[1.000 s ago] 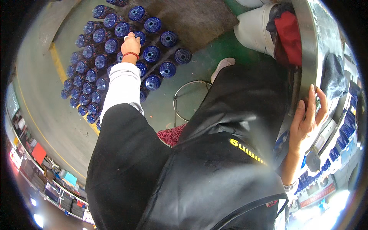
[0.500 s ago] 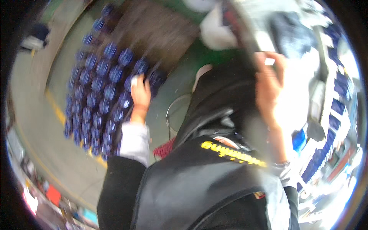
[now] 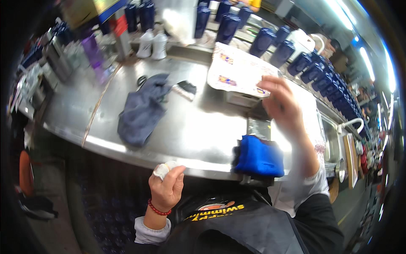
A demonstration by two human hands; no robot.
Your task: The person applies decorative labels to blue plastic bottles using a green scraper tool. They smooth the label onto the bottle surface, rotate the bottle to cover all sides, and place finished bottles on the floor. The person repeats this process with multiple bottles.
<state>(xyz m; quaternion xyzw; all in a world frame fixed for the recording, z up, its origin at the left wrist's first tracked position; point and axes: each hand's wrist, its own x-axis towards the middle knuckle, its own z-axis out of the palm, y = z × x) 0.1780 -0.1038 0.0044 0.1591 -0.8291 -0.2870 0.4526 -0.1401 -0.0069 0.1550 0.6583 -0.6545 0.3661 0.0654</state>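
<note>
My left hand (image 3: 166, 188), with a red bead bracelet at its wrist, is just off the front edge of the metal table (image 3: 198, 135). Its fingers are curled in. A small crumpled white piece (image 3: 161, 170) shows at the fingers; whether it is held or wrapped round a finger I cannot make out. Blurred by motion, my right hand (image 3: 284, 103) has its fingers stretched out over the right side of a white printed sheet (image 3: 237, 70), which covers a box. Below that hand lies a folded blue cloth (image 3: 260, 156) at the table's front edge.
A grey-blue cloth (image 3: 146, 110) and a small black-and-white item (image 3: 184, 89) lie on the table. Dark blue bottles (image 3: 228, 28) stand in a row along the back. Two white bottles (image 3: 159, 45) are at the back left. A sink (image 3: 330, 131) lies right.
My view has swung from crates of blue bottles on the floor to the table. My left hand has left the bottles. My right hand is now above the printed sheet.
</note>
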